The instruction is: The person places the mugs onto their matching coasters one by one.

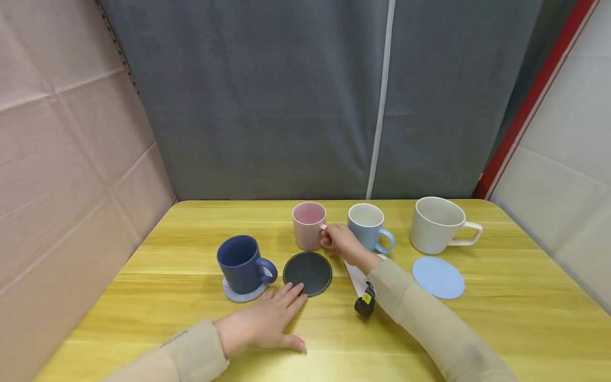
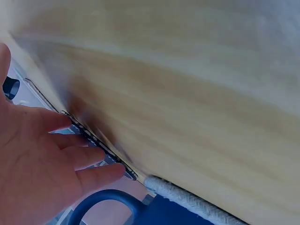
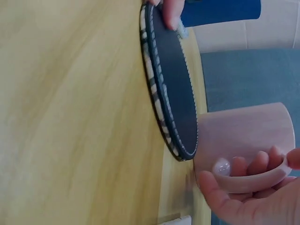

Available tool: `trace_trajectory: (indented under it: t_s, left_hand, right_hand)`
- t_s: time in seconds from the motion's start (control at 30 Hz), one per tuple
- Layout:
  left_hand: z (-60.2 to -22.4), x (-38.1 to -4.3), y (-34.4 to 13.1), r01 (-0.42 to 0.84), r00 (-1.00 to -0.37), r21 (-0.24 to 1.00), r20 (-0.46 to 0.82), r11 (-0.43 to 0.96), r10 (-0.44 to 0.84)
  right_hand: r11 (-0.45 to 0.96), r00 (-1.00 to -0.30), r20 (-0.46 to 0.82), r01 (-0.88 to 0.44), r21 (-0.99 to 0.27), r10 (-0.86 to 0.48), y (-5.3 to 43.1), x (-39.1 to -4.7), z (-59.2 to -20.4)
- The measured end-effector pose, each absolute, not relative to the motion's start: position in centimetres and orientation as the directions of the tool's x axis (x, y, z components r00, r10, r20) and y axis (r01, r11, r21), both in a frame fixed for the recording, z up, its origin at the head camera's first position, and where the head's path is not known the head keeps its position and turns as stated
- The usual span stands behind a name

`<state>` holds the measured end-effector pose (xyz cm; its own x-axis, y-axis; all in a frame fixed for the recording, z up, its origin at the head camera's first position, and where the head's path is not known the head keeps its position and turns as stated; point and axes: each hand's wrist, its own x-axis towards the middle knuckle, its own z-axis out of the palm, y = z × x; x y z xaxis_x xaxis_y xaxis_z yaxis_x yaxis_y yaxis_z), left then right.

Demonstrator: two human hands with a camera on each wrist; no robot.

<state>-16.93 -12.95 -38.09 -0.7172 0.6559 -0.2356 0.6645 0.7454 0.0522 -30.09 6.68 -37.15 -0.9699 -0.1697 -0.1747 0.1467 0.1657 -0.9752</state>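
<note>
My right hand grips the handle of a pink mug; in the right wrist view the fingers curl through that handle. The mug is upright just behind a round black coaster with a stitched edge. Fingers spread and straight, my left hand lies with its fingertips at the coaster's near edge; the left wrist view shows them against its rim. Left of it, a dark blue mug stands on a grey-blue woven coaster.
A light blue mug stands right of the pink one, with a white coaster partly under my right forearm. Farther right are a large cream mug and a pale blue coaster. A grey curtain hangs behind the wooden table.
</note>
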Motion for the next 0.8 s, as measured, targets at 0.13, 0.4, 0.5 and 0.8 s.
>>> trace_trajectory:
  t_s: [0.13, 0.4, 0.5, 0.8]
  left_hand:
    - [-38.03, -16.96, -12.93, 0.663, -0.716, 0.071, -0.232, 0.745, 0.659]
    - [-38.17, -16.93, -13.14, 0.650, -0.719, 0.089, -0.247, 0.754, 0.649]
    - [-38.23, -16.94, -13.13, 0.655, -0.717, 0.085, -0.244, 0.751, 0.653]
    - [-38.19, -16.87, -12.93, 0.653, -0.720, 0.075, -0.247, 0.754, 0.649]
  right_hand:
    - [0.152, -0.960, -0.198, 0.170, -0.974, -0.198, 6.82, -30.41, -37.17]
    - [0.109, -0.946, -0.225, 0.205, -0.973, -0.232, 6.43, -30.87, -37.31]
    - [0.066, -0.945, -0.215, 0.205, -0.977, -0.245, 6.30, -30.99, -37.45]
    - [-0.006, -0.943, -0.177, 0.186, -0.982, -0.282, 6.33, -30.43, -36.84]
